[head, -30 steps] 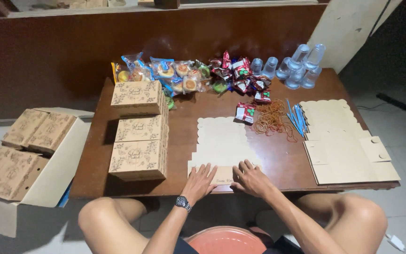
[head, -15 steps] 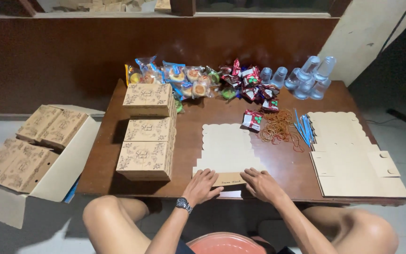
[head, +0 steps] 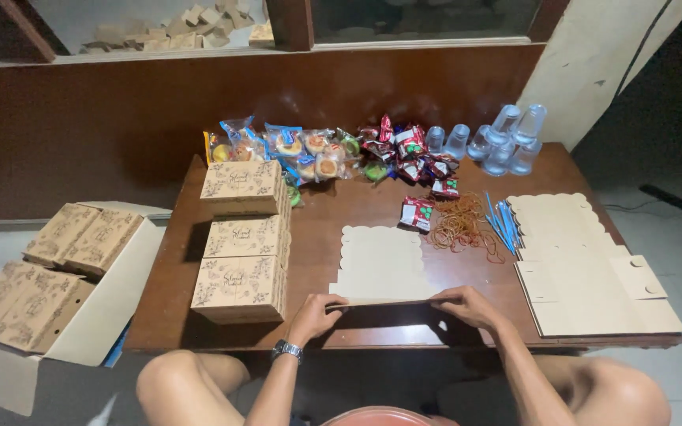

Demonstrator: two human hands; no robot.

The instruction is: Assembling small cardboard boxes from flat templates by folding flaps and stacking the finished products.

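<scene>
Both hands, left (head: 315,315) and right (head: 467,304), pinch the near edge of a flat tan scalloped box blank (head: 380,264) beside three folded tan boxes (head: 242,241).

Both hands moved apart from the middle of the flat box blank (head: 380,264), left hand (head: 315,314) and right hand (head: 467,305) now at its near corners, near flap folded up off the desk (head: 317,209)

Home snack-packing table (head: 341,213), boxes (head: 242,237)

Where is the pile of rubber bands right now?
The rubber bands lie right of centre on the table, between a red snack packet and blue straws.
</scene>
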